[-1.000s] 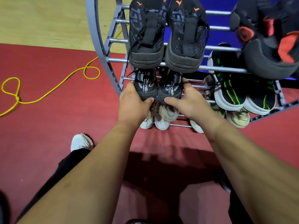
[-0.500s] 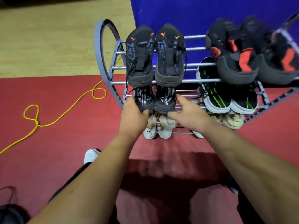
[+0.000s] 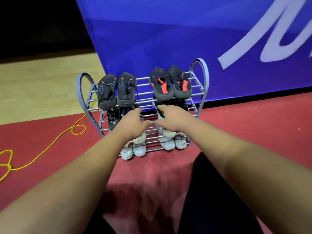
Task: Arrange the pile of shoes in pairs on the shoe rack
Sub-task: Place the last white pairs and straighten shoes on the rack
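A grey metal shoe rack point(image 3: 199, 76) with three tiers stands on the red floor against a blue banner. On its top tier sit a black pair with orange marks point(image 3: 116, 91) and a black pair with red patches point(image 3: 170, 84). The middle tier holds a black-and-white pair point(image 3: 113, 119) on the left and a black-and-green pair point(image 3: 160, 114) on the right, mostly hidden. Two whitish pairs point(image 3: 133, 150) point(image 3: 172, 141) rest on the bottom tier. My left hand point(image 3: 133, 123) and my right hand point(image 3: 172, 118) hover in front of the middle tier, fingers loosely spread, holding nothing.
A yellow cord point(image 3: 50, 142) loops over the red floor to the left of the rack. Pale wooden flooring point(image 3: 42, 85) lies behind it. The blue banner point(image 3: 168, 34) rises right behind the rack. My dark trouser leg point(image 3: 211, 191) shows at lower right.
Both hands have let go of the black-and-white pair on the middle tier and drawn back towards the rack's centre. The view has pulled away, showing the whole rack.
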